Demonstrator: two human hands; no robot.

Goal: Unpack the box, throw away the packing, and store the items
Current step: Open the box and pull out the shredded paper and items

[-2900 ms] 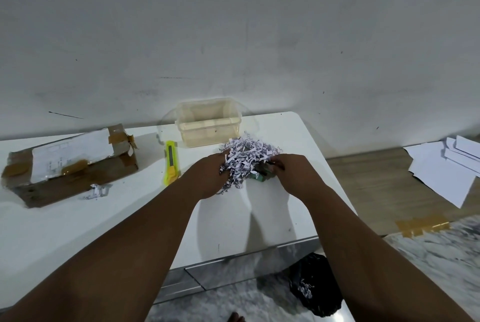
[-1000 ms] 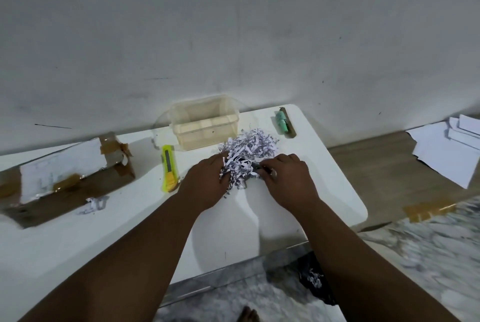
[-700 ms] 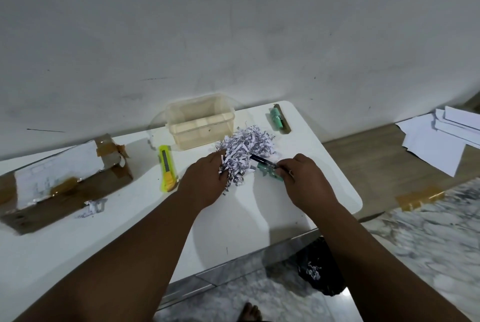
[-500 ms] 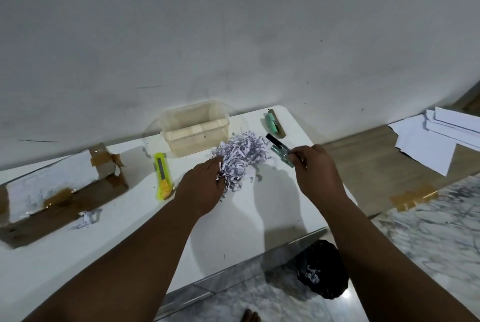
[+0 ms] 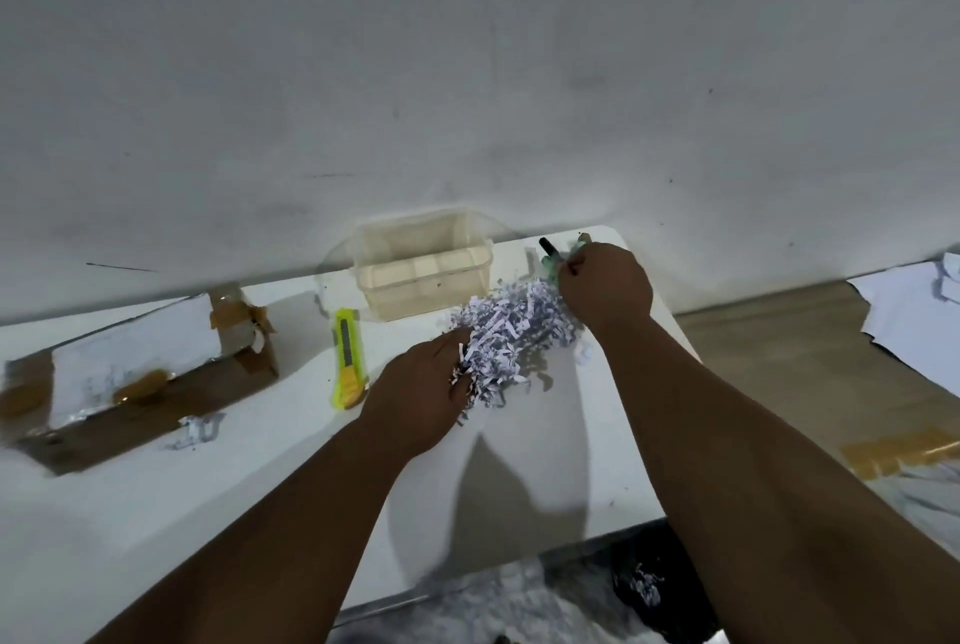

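A heap of shredded white paper packing lies on the white table. My left hand rests on the heap's near left side, fingers in the shreds. My right hand is at the table's far right corner, closed on a thin green item with a black cap. It hides most of another green item lying there. The opened cardboard box with brown tape lies at the left.
A clear plastic container stands against the wall behind the heap. A yellow utility knife lies left of it. A black bag with shreds sits on the floor under the table's edge. White sheets lie on the floor at right.
My right hand pulled the green black-capped item out of the shreds and carried it to the far right corner. My left hand stayed on the heap.
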